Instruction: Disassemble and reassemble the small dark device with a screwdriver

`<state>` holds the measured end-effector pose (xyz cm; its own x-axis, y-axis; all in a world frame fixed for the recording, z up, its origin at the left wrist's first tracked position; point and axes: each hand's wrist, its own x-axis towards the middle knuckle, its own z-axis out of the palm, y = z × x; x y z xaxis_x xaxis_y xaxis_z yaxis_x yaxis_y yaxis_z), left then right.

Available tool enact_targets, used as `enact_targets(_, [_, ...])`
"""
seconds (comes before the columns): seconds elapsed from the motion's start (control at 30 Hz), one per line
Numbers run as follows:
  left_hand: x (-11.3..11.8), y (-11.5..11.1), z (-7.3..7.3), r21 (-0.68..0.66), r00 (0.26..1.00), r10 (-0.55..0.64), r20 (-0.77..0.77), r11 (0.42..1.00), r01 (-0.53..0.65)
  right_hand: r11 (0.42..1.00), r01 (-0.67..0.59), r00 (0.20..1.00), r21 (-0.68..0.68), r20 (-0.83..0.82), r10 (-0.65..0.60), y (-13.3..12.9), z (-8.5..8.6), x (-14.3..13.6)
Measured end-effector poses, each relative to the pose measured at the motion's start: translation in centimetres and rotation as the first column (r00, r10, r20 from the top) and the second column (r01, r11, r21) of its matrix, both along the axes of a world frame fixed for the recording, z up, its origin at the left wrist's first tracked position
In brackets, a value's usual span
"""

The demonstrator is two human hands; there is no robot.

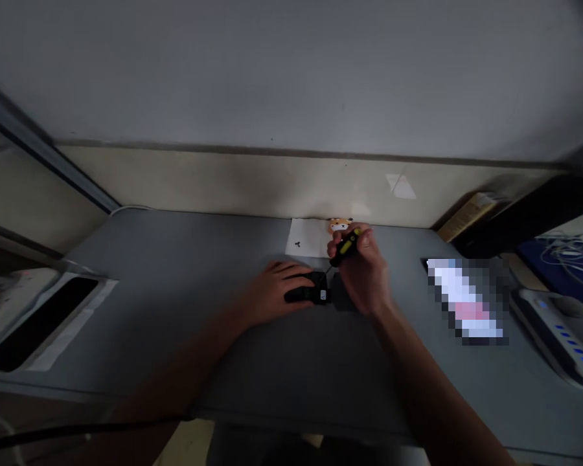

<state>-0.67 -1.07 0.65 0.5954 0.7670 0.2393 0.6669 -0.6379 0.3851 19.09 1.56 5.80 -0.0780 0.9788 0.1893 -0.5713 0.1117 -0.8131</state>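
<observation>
A grey desk (175, 249) is running along a pale wall (252, 184) in dim light. On the desk, in front of the person, a small black device (322, 296) is lying beneath the left hand (272, 294), whose fingers are closing over it and pinning it down. The right hand (372, 275) is wrapping its fingers around a black and yellow screwdriver (347, 247), with the shaft slanting down to the device.

Behind them, a sheet of white paper (315, 236) is holding a few tiny dark bits (298, 244), and an orange and white toy (339, 225) is sitting by its far edge.

The device is looking light and stiff, probably smooth plastic that could be skidding under pressure; its sides are offering the best hold, clear of the tip. The screwdriver's thick handle is seeming easy to grasp.

The left fingers are covering part of the device, and shadow is blurring its details. The driver's tip is getting lost against the black, so whether it is seating in anything is staying unclear.
</observation>
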Motion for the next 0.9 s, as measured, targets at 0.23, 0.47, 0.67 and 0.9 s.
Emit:
enact_targets(0.23, [0.0,0.1,-0.3,0.014,1.000,0.001,0.018,1.000,-0.001,1.000,-0.008,1.000,-0.007,-0.014,0.008,-0.3,0.2,-0.3])
enact_targets(0.47, [0.2,0.1,-0.4,0.045,1.000,0.002,0.030,0.999,-0.004,0.998,-0.049,0.999,0.051,-0.005,0.049,-0.5,0.0,-0.2])
enact_targets(0.67, [0.4,0.3,-0.6,0.010,0.999,-0.014,0.031,1.000,0.014,0.999,-0.030,0.999,0.034,0.028,0.030,0.3,0.1,0.0])
enact_targets(0.9, [1.3,0.3,-0.6,0.011,0.999,-0.014,0.041,1.000,0.014,0.999,0.017,1.000,0.043,-0.026,-0.016,0.2,-0.1,0.1])
